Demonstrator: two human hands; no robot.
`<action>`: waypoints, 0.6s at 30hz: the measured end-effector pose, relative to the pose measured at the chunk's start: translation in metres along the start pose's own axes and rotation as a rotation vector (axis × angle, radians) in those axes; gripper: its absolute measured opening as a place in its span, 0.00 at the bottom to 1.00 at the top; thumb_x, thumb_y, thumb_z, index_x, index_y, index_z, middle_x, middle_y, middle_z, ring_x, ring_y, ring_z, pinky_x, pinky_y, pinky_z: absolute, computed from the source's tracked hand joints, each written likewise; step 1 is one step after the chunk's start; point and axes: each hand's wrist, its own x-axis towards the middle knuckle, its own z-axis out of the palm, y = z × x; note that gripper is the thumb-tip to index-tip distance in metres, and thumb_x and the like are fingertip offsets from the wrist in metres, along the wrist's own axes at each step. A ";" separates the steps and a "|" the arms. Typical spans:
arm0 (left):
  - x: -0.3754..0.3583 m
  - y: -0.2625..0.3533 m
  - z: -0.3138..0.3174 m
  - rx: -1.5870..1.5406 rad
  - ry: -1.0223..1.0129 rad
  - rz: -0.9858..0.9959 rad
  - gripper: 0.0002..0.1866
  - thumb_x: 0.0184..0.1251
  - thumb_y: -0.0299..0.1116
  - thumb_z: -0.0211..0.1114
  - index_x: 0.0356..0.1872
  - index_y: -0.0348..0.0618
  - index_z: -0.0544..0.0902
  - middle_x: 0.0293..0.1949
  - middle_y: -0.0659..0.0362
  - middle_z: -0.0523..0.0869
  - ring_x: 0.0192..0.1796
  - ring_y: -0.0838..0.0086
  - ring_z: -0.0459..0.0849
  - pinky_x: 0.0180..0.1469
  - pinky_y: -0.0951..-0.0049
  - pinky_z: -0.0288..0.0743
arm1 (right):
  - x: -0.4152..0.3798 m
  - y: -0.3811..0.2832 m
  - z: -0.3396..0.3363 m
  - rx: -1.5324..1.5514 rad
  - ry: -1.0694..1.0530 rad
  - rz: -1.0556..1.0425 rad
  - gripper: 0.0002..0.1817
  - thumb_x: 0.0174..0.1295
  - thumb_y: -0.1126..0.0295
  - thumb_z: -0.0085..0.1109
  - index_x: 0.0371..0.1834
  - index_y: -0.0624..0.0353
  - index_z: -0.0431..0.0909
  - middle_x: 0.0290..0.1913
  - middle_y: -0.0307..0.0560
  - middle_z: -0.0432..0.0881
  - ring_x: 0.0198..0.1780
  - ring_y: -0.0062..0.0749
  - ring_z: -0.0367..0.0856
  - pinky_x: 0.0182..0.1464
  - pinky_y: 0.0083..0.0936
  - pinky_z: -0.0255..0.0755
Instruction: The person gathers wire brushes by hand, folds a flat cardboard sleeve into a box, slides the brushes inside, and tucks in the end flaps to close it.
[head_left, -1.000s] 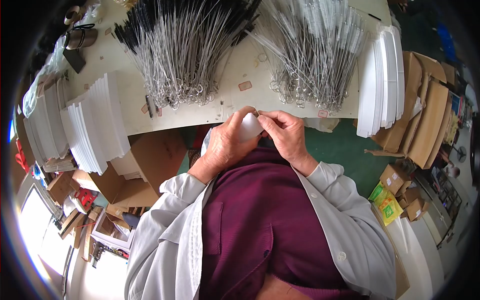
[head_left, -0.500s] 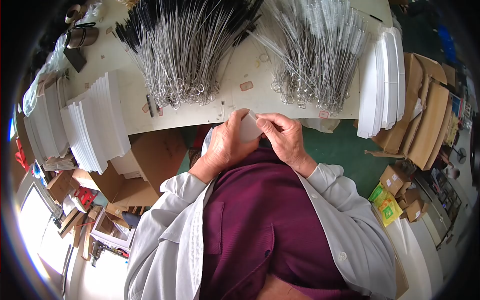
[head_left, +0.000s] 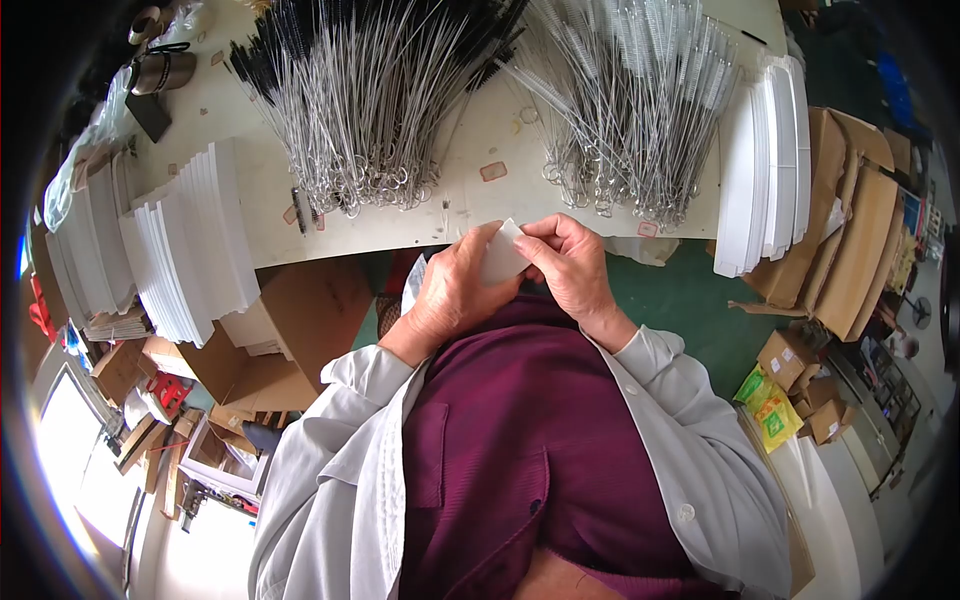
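In front of my chest, just off the table's front edge, I hold a small white card piece [head_left: 502, 258], perhaps the end of a folded box. My left hand [head_left: 455, 283] wraps its left side, with the thumb along the top. At the upper right corner my right hand [head_left: 570, 265] pinches the card between thumb and bent fingers. Its lower part is hidden by my hands. Beyond them on the table lie a pile of wire brushes with black bristles [head_left: 375, 110] and another with white bristles [head_left: 640, 110], their looped ends towards me.
Stacks of flat white boxes stand at the left [head_left: 185, 240] and the right [head_left: 765, 170] of the table [head_left: 480, 215]. An open cardboard box [head_left: 310, 320] is below the left edge. Flattened brown cartons [head_left: 840, 220] lean at the right.
My right hand has shifted slightly, its fingers curling more around the card's corner. The card's top now shows as a pointed corner. My left hand stays nearly still.
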 end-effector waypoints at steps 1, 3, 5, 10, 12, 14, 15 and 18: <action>-0.001 -0.002 0.001 0.004 -0.003 -0.003 0.32 0.54 0.31 0.80 0.60 0.37 0.78 0.41 0.42 0.91 0.42 0.51 0.93 0.43 0.60 0.88 | 0.000 0.000 0.001 0.001 0.012 -0.001 0.07 0.69 0.73 0.68 0.42 0.66 0.83 0.31 0.41 0.88 0.27 0.13 0.81 0.28 0.15 0.76; -0.001 -0.003 0.002 0.006 -0.006 -0.006 0.32 0.54 0.31 0.80 0.61 0.37 0.78 0.41 0.42 0.91 0.42 0.51 0.93 0.44 0.60 0.88 | -0.001 -0.001 0.001 0.001 0.025 -0.001 0.07 0.69 0.73 0.68 0.42 0.66 0.83 0.31 0.41 0.88 0.27 0.13 0.80 0.28 0.16 0.76; -0.002 -0.003 0.001 0.024 -0.034 -0.017 0.33 0.54 0.31 0.80 0.62 0.37 0.78 0.42 0.43 0.91 0.43 0.51 0.93 0.45 0.59 0.88 | 0.000 -0.002 0.000 -0.029 0.049 0.005 0.07 0.68 0.72 0.69 0.39 0.65 0.84 0.30 0.40 0.87 0.26 0.13 0.80 0.27 0.15 0.76; 0.001 0.003 -0.005 -0.006 -0.069 -0.024 0.33 0.53 0.32 0.79 0.62 0.37 0.78 0.44 0.42 0.90 0.45 0.48 0.92 0.47 0.56 0.88 | 0.001 0.000 -0.003 0.006 0.049 0.016 0.07 0.68 0.72 0.69 0.36 0.65 0.85 0.28 0.40 0.87 0.25 0.14 0.80 0.27 0.16 0.75; 0.001 0.003 -0.006 -0.029 -0.099 -0.067 0.32 0.54 0.32 0.79 0.61 0.37 0.78 0.45 0.42 0.89 0.47 0.46 0.91 0.48 0.53 0.87 | 0.002 0.000 -0.003 0.018 0.049 0.021 0.07 0.67 0.72 0.69 0.35 0.64 0.85 0.28 0.40 0.87 0.25 0.14 0.81 0.26 0.16 0.75; 0.000 0.001 -0.004 -0.003 -0.083 -0.029 0.34 0.53 0.31 0.81 0.63 0.38 0.78 0.43 0.43 0.91 0.44 0.51 0.93 0.47 0.59 0.89 | 0.000 -0.001 0.000 -0.086 0.079 -0.081 0.07 0.68 0.72 0.68 0.35 0.66 0.85 0.26 0.39 0.86 0.24 0.14 0.80 0.26 0.17 0.73; 0.000 0.001 -0.004 -0.003 -0.083 -0.030 0.34 0.53 0.31 0.81 0.63 0.38 0.78 0.43 0.43 0.91 0.44 0.51 0.93 0.47 0.59 0.89 | -0.001 0.000 0.000 -0.086 0.079 -0.080 0.07 0.68 0.72 0.68 0.35 0.66 0.85 0.26 0.39 0.86 0.24 0.14 0.80 0.26 0.17 0.73; 0.000 0.001 -0.004 -0.013 -0.084 -0.026 0.34 0.53 0.31 0.81 0.62 0.38 0.77 0.43 0.43 0.91 0.44 0.51 0.93 0.46 0.59 0.88 | -0.003 0.001 -0.001 -0.269 0.070 -0.244 0.08 0.69 0.72 0.67 0.35 0.67 0.85 0.24 0.38 0.85 0.24 0.14 0.79 0.26 0.18 0.71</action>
